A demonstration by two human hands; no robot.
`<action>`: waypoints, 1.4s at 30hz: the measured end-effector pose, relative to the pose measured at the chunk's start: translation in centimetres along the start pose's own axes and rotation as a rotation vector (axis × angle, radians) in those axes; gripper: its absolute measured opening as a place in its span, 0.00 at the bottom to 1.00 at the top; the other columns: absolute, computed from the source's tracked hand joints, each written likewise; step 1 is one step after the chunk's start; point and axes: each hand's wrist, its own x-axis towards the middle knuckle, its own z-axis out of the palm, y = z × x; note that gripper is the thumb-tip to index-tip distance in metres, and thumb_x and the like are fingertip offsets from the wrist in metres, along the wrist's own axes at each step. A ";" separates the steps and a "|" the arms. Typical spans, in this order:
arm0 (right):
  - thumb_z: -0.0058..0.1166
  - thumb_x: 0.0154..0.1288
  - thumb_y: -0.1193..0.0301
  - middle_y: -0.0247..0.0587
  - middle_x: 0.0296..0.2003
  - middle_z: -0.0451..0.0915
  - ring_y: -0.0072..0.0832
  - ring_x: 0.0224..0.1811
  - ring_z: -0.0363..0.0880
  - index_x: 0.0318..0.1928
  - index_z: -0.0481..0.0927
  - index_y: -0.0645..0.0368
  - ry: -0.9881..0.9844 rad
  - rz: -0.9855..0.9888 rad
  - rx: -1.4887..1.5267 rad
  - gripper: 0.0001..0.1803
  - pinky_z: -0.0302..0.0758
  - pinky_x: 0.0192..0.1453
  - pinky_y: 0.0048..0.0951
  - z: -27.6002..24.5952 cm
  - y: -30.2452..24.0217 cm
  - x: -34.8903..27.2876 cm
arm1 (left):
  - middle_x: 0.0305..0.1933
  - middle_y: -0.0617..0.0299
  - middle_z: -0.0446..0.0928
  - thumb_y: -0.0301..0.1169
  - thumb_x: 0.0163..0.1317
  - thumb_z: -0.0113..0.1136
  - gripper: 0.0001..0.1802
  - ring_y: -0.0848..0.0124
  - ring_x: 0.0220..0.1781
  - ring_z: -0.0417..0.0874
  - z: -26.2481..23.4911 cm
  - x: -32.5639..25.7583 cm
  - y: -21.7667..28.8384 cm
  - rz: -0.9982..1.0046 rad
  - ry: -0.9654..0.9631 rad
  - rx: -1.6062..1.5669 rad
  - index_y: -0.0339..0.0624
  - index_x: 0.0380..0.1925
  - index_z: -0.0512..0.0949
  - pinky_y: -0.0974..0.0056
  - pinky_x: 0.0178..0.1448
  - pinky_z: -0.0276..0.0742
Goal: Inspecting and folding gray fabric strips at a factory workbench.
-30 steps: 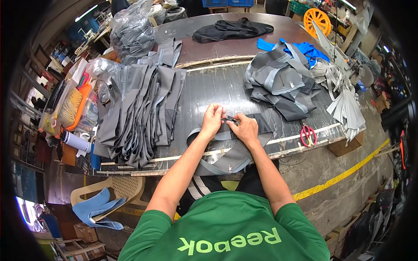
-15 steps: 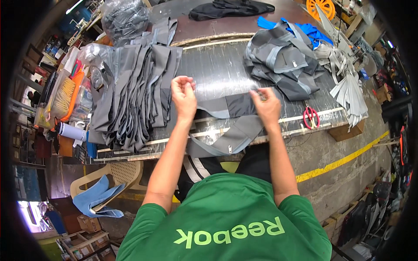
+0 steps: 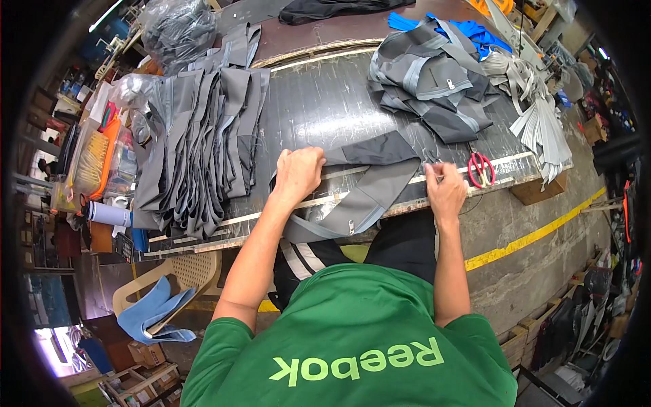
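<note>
A long grey-and-black fabric strip [image 3: 383, 183] with a zipper lies looped at the table's front edge, its lower fold hanging toward my lap. My left hand [image 3: 300, 174] is closed on the strip's left end, knuckles up. Just off the strip's right end, my right hand [image 3: 446, 191] is held with thumb and fingertips pinched together. Something small and dark shows at those fingertips, too small to name. A pair of scissors [image 3: 481, 169] with red handles lies on the table close to the right of that hand.
Many grey strips are stacked in a pile [image 3: 203, 142] at left. More zippered grey pieces [image 3: 434, 81] are heaped at back right, near blue fabric [image 3: 478, 34] and a bundle of pale strips [image 3: 542, 136]. A plastic chair [image 3: 196, 271] holding blue cloth stands at lower left.
My left hand has moved down and closed on the strip's left end. My right hand has moved right and nearer, away from the strip. The view has shifted slightly.
</note>
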 end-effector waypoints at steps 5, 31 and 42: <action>0.57 0.74 0.37 0.56 0.24 0.82 0.53 0.29 0.84 0.31 0.87 0.62 -0.722 0.350 0.183 0.36 0.77 0.39 0.52 -2.4 -3.6 -3.7 | 0.29 0.58 0.81 0.35 0.78 0.59 0.10 0.69 0.31 0.80 -1.2 0.6 -0.3 -0.342 0.011 -0.506 0.41 0.40 0.84 0.63 0.44 0.74; 0.48 0.82 0.70 0.44 0.45 0.89 0.37 0.55 0.88 0.75 0.71 0.62 -0.568 0.643 2.168 0.25 0.74 0.75 0.38 -2.2 -1.9 6.1 | 0.25 0.64 0.79 0.45 0.82 0.53 0.22 0.66 0.31 0.82 -7.3 -6.5 -11.9 -0.192 0.175 -2.378 0.51 0.25 0.71 0.61 0.39 0.78; 0.76 0.61 0.64 0.38 0.29 0.85 0.35 0.39 0.83 0.31 0.88 0.58 -0.662 -0.371 0.680 0.12 0.74 0.50 0.37 -3.0 -5.2 8.8 | 0.31 0.60 0.83 0.33 0.59 0.76 0.20 0.56 0.42 0.84 -13.5 -5.8 -13.1 0.077 0.121 -0.345 0.41 0.18 0.74 0.50 0.65 0.72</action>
